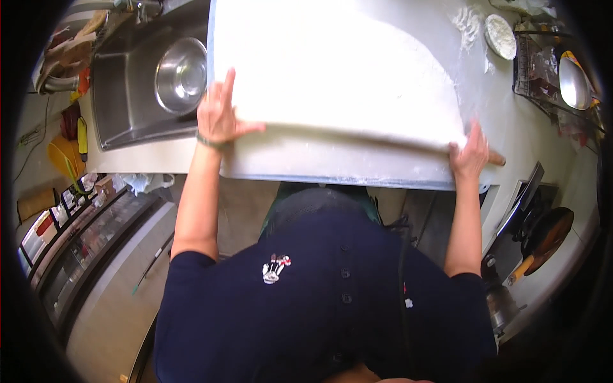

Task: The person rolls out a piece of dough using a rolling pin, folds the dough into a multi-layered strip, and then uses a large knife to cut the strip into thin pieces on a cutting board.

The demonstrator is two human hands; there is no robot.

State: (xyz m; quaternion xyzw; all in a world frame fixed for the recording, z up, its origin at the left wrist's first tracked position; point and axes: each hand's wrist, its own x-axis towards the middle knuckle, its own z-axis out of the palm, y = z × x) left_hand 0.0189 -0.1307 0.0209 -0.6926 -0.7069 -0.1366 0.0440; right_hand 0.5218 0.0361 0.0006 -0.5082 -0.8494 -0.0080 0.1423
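Note:
A large sheet of white dough (345, 72), strongly overexposed, lies over a pastry mat (335, 160) before me. Along its near edge runs a long raised ridge. From the ridge's right side sticks out the wooden end of a rolling pin (497, 158); dough hides the rest. My right hand (470, 152) is on the pin just inside that end, fingers slightly blurred. At the ridge's left end lies my left hand (216, 112), index finger pointing away and thumb stretched inward along the ridge. Whether its other fingers grip the pin cannot be seen.
A steel bowl (182, 76) stands in the sink (129, 95) on the left. At the far right is a dish of flour (500, 37), with loose flour (467, 26) beside it. A wire rack (527, 67) and a pan (550, 239) are at right.

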